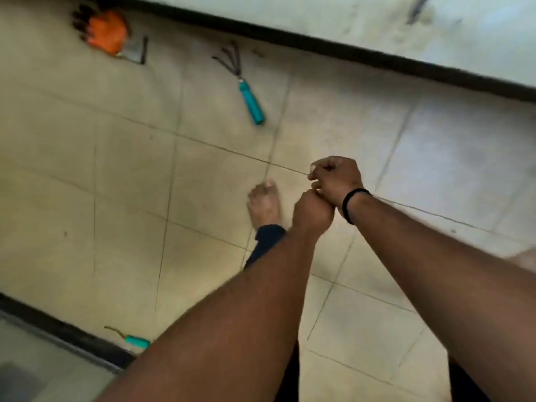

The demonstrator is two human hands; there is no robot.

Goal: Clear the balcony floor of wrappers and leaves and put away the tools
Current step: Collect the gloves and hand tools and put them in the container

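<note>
Out in front of you, above the tiled floor (121, 175), your left hand (311, 211) and right hand (336, 178) were held close together, touching, both with fingers curled. Whether either one pinched a scrap of wrapper or leaf I cannot tell; the blur hid anything that small.

The task looked only partly done. The tiles around your hands showed no wrappers or leaves that I could make out, so the sweeping-up part seemed largely finished. The tools, though, were still lying out. A teal-handled hand rake (242, 82) lay well beyond your hands and to their left, near the dark skirting of the wall (377, 21). Farther left of it sat an orange glove (106, 30) with a small metal tool (136, 50) just beside it. Behind your left forearm, near the door track (58, 335), a second teal-handled tool (133, 339) rested on the floor.

Your bare foot (264, 204) stood just left of your hands. Nothing blocked the way to the rake, I judged.
</note>
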